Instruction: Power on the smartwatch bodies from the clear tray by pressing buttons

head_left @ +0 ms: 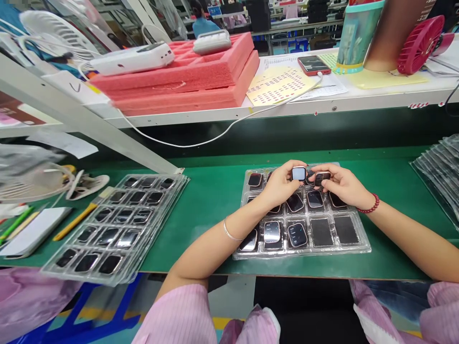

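Note:
A clear plastic tray (363, 247) lies on the green mat in front of me, its pockets holding several small square watch bodies; two pockets at the near right are bare. My left hand (278, 184) holds one watch body (298, 173) by its edges above the tray's far side, screen toward me. My right hand (340, 184) pinches a second, darker watch body (322, 177) just beside it. The two hands almost touch.
A stack of clear trays with dark watch bodies (114, 224) lies at the left. Beside it are a yellow-handled tool (77, 220) and a notebook (34, 231). More trays (439, 169) sit at the right edge. Pink foam trays (186, 79) and a phone (313, 64) rest on the shelf.

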`<act>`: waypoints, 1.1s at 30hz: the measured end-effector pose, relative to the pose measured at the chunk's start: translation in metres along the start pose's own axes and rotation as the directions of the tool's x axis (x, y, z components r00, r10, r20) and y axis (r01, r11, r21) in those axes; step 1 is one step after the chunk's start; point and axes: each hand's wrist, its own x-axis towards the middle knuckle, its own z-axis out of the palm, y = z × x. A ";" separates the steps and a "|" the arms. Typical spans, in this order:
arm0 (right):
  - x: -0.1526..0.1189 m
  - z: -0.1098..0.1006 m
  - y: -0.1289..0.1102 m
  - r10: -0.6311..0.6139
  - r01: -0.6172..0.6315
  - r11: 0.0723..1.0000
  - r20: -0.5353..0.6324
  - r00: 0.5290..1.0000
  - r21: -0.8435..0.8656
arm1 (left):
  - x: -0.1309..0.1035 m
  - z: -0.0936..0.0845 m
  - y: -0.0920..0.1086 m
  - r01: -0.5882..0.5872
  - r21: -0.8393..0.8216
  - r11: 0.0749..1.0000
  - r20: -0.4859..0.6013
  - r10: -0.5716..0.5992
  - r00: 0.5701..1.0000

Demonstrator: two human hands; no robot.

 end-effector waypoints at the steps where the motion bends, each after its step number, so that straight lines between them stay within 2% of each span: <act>1: 0.000 0.000 0.000 0.016 -0.016 1.000 0.001 1.000 0.004 | 0.000 0.000 0.000 0.002 0.000 1.000 -0.001 -0.002 1.000; 8: 0.000 0.000 -0.003 -0.029 0.029 1.000 0.002 1.000 -0.005 | 0.001 0.000 -0.003 0.003 -0.019 1.000 0.004 -0.003 1.000; 14: 0.001 0.000 -0.002 0.015 -0.015 1.000 -0.004 1.000 -0.018 | 0.000 0.000 -0.005 0.016 -0.049 0.999 0.017 -0.015 1.000; 26: 0.001 0.000 -0.001 -0.061 0.061 0.998 -0.009 0.998 -0.033 | 0.002 -0.001 -0.007 -0.024 -0.064 0.998 0.048 0.027 0.999; 33: -0.001 0.001 -0.001 -0.037 0.036 0.998 -0.030 0.999 -0.046 | 0.000 0.000 0.000 0.012 -0.045 0.999 0.038 -0.010 0.999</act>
